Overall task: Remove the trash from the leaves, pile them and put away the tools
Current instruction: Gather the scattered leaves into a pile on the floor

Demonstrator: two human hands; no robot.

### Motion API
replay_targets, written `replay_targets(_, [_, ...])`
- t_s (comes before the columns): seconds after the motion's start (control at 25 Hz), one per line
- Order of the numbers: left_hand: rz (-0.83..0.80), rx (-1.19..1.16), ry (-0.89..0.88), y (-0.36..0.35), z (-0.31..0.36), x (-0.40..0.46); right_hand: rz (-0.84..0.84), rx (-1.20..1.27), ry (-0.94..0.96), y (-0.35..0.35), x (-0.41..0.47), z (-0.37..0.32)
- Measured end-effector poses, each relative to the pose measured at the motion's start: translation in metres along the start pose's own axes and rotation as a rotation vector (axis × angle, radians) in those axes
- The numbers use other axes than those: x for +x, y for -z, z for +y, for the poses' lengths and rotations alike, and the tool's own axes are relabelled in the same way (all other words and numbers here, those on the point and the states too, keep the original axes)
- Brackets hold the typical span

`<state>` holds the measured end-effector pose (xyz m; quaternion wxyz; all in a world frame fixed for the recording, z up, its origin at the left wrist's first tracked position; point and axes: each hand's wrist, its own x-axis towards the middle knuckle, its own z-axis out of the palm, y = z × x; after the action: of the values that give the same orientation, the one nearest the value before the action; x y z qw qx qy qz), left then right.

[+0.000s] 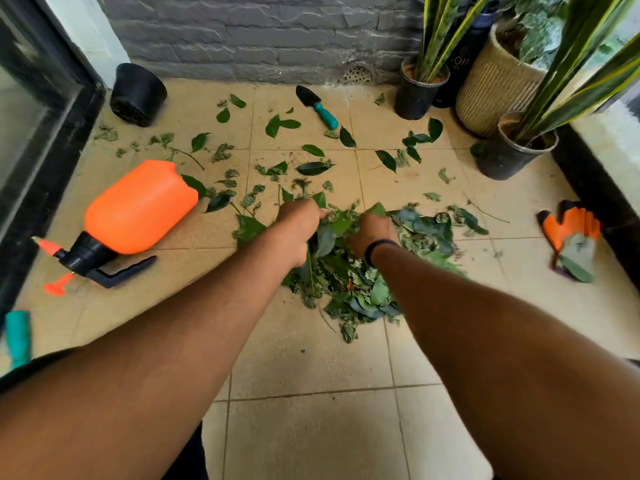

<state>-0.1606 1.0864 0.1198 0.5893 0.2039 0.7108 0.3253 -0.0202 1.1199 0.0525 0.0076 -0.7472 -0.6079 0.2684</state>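
Floor: we kneel over the tiled floor (311, 368), with loose leaves scattered from 9 o'clock round to 2 o'clock of our hands.
Sprayer: the orange sprayer (138, 209) lies on its side at 9 o'clock, well apart from the pile; a tool we judge not yet put away.
Pile: the leaf pile (349, 275) sits at centre, under and between both hands.
Glove: an orange-and-grey glove (571, 237) lies at 3 o'clock, near the black kerb.
Trowel: the teal-handled trowel (317, 107) lies at 12 o'clock, near the wall.
Left hand: our left hand (298, 230) has its grip curled round a bunch of leaves at the pile's far edge.
Right hand: our right hand (372, 233) is buried in the leaves; fingers hidden, so we cannot tell its grip.
Step in hand: gathering, as we judge it. We should rake low against the tiles, drawing inward from 12 o'clock, and watch for non-leaf scraps as the heap is turned.
Trash: none plainly seen here.
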Motion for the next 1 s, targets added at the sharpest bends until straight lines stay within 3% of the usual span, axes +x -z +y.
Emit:
replay_targets(0.12, [-0.124,-0.006,0.031,0.003,-0.012,0.003,-0.045,-0.190,0.021,-0.064,-0.013,0.027])
replay_targets(0.24, [-0.140,-0.068,0.030,0.015,-0.014,0.003,0.102,-0.251,0.113,-0.062,-0.015,0.027])
replay_targets(0.4, [-0.112,-0.238,0.038,0.019,-0.002,0.003,0.241,-0.054,-0.035,0.000,0.000,0.001])
replay_targets(0.6, [-0.142,-0.390,0.038,0.008,0.023,-0.011,0.226,0.115,-0.096,0.103,-0.004,-0.021])
replay_targets(0.72, [-0.175,-0.490,0.048,-0.006,0.038,-0.021,0.200,0.288,-0.081,0.157,-0.027,-0.025])
replay_targets(0.8, [-0.214,-0.514,0.043,-0.017,0.044,-0.027,0.172,0.695,-0.070,0.166,-0.053,-0.022])
replay_targets(0.88, [-0.253,-0.521,0.029,-0.028,0.047,-0.036,-0.009,1.132,-0.153,0.162,-0.081,-0.027])
replay_targets(0.92, [-0.260,-0.538,0.023,-0.033,0.048,-0.038,-0.093,1.226,-0.148,0.157,-0.087,-0.033])
replay_targets(1.0, [-0.275,-0.583,0.017,-0.036,0.052,-0.040,-0.148,1.176,-0.127,0.150,-0.090,-0.048])
